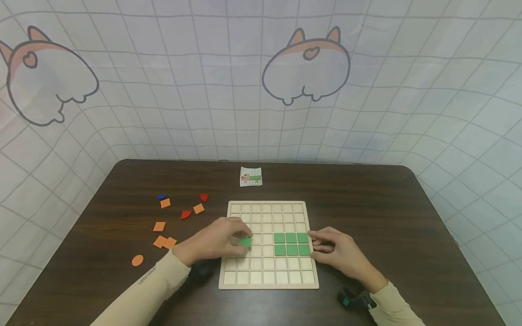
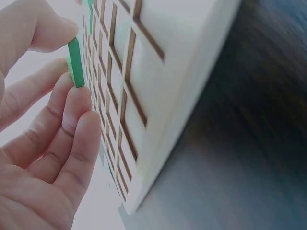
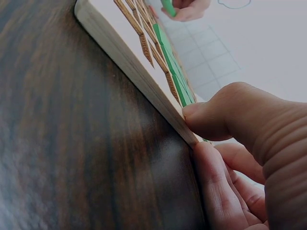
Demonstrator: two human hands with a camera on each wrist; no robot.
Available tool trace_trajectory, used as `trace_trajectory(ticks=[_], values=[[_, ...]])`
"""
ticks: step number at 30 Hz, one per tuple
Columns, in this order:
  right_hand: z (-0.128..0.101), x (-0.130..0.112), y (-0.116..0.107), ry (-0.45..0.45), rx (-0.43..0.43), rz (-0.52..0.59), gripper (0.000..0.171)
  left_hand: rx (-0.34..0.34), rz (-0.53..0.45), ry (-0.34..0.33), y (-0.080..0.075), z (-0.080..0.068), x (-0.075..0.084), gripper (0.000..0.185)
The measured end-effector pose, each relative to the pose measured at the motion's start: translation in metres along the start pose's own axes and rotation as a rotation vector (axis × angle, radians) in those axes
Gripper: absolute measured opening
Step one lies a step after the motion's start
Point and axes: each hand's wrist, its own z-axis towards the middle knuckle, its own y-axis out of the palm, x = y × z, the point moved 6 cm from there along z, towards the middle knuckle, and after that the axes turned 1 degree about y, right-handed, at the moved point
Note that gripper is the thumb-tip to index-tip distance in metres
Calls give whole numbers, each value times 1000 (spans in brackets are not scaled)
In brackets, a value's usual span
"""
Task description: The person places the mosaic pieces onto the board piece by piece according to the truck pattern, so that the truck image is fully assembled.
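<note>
now two hands at a wooden grid board (image 1: pixel 267 278) on a dark table (image 1: pixel 408 217).

the left hand (image 1: pixel 218 240) pinches a green tile (image 1: pixel 246 242) between thumb and fingertips, edge-on over the board's left half, at about 9 o'clock from the block of six green tiles (image 1: pixel 291 243) already lying in the cells. the right hand (image 1: pixel 336 253) has its fingers curled against the board's right edge, thumb on top, holding nothing loose. loose orange, red and blue pieces (image 1: pixel 165 226) lie at 10 o'clock from the board; a small pattern card (image 1: pixel 250 176) sits at 12 o'clock.
</note>
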Motion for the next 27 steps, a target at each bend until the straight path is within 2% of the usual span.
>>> trace_trajectory(ticks=[7,27], values=[[0,0,0,2,1,1,53,-12,-9,84,9,11,12,28],[0,1,2,5,3,-4,53,-55,55,140,30,28,29,28]])
